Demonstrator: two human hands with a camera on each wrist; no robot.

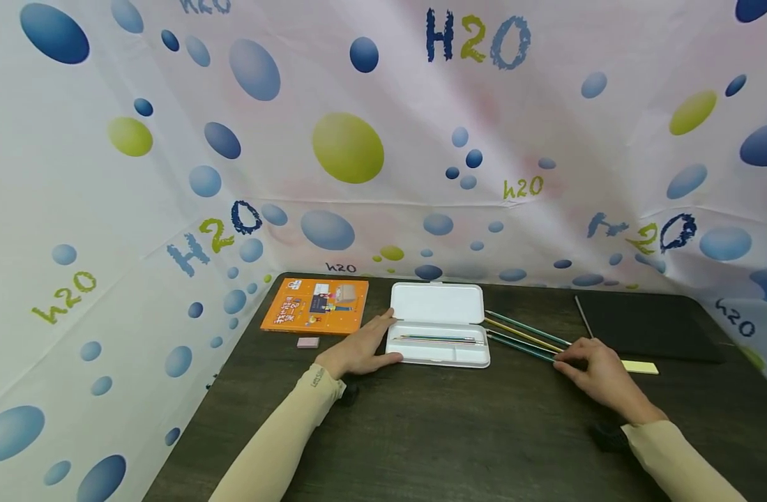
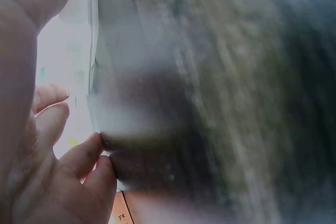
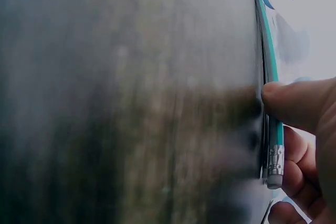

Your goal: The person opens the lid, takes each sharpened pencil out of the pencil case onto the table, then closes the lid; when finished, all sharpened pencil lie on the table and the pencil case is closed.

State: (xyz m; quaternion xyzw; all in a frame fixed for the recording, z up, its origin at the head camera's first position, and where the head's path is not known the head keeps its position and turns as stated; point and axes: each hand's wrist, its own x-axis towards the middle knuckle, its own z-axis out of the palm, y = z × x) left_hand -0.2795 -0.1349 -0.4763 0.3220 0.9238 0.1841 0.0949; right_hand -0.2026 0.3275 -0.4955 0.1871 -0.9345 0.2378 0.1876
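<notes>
A white pencil case (image 1: 436, 304) lies with its lid back; a few pencils (image 1: 440, 339) rest in its tray. My left hand (image 1: 361, 346) touches the case's left side, fingers by the hinge and thumb at the near left corner. Right of the case, several green and yellow pencils (image 1: 526, 337) lie at a slant, tips toward it. My right hand (image 1: 595, 371) is at their eraser ends. In the right wrist view, its thumb and fingers pinch a green pencil (image 3: 272, 59) just above the metal band. The right hand hides some pencil ends in the head view.
An orange book (image 1: 317, 307) lies left of the case, with a pink eraser (image 1: 308, 342) in front of it. At the right are a black tablet-like pad (image 1: 653, 324), a thin grey stick (image 1: 583, 315) and a yellow strip (image 1: 641, 367). A printed curtain borders the table's back and left.
</notes>
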